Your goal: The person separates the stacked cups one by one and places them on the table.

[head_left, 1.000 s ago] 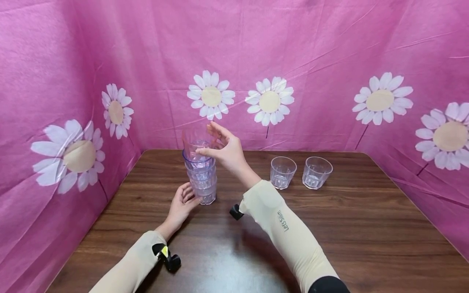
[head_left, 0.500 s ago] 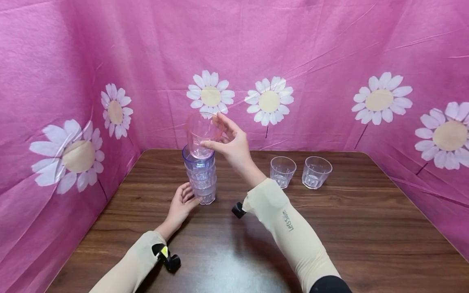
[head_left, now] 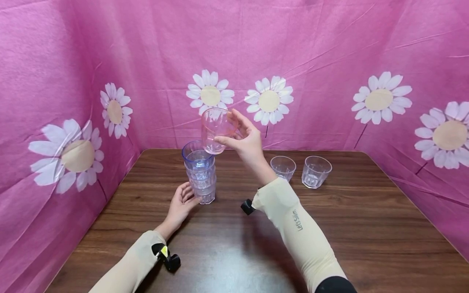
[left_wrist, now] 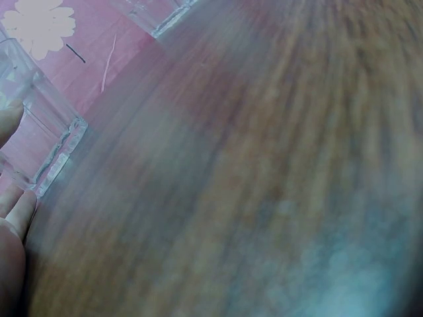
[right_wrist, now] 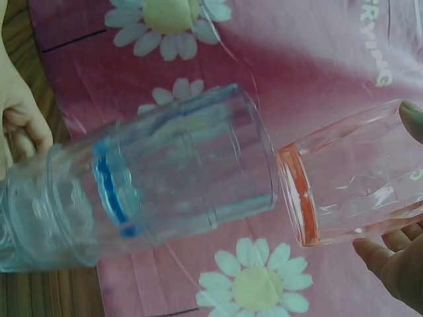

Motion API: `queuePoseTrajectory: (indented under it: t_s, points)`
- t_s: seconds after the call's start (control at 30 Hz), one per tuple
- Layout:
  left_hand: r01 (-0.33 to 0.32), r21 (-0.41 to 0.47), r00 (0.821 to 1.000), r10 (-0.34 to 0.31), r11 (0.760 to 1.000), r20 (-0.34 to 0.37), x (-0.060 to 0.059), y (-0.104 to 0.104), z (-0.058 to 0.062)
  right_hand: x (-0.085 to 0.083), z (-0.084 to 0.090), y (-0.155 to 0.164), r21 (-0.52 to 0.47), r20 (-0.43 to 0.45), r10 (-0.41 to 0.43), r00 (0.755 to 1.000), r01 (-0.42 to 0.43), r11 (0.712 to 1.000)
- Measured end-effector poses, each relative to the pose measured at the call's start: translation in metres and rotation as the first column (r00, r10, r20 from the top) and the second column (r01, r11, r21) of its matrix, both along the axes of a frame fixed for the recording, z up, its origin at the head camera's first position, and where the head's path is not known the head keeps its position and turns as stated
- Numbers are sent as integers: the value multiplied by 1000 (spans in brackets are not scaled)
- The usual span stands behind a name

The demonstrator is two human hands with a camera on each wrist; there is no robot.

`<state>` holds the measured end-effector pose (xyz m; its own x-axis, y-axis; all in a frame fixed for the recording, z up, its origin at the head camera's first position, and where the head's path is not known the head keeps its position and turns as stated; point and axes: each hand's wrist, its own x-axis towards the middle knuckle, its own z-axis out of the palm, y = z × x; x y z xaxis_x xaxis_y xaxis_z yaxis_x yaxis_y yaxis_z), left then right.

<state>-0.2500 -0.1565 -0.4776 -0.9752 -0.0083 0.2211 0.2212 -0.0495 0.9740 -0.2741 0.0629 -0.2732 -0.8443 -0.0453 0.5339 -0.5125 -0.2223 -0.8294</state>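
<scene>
My right hand (head_left: 249,140) holds a pink-tinted clear tumbler (head_left: 213,132) upright in the air, thumb on the near side and fingers on the far side. Just left of and below it stands a stack of nested tumblers (head_left: 202,179), topped by a blue-tinted tumbler (head_left: 198,156). Down at the foot of this stack, my left hand (head_left: 180,206) grips the lowest tumbler (left_wrist: 49,142) between thumb and fingers. In the right wrist view, the pink tumbler's orange-looking base (right_wrist: 301,198) appears close to the blue one's rim.
Two clear tumblers stand on the right of the wooden table (head_left: 366,228): one (head_left: 317,173) fully visible, the other (head_left: 283,163) partly behind my right wrist. A pink cloth (head_left: 311,44) with printed daisies surrounds the back and sides.
My right hand has lifted the pink tumbler up out of the stack's top and moved it to the right. The left hand and the stack have stayed in place.
</scene>
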Motion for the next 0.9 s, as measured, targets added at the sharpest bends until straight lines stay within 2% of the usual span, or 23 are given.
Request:
queuePoseTrajectory:
  t_s: [0.37, 0.6, 0.9]
  points:
    - [11, 1, 1000, -11, 1000, 17, 0, 0, 0, -10, -10, 26, -1, 9, -72, 997, 72, 997]
    - [4, 2, 1000, -4, 1000, -15, 1, -1, 0, -14, -20, 38, -23, 53, -91, 994, 93, 995]
    - [9, 0, 1000, -9, 1000, -1, 0, 0, -1, -20, -37, 50, -5, 102, -146, 984, 147, 989]
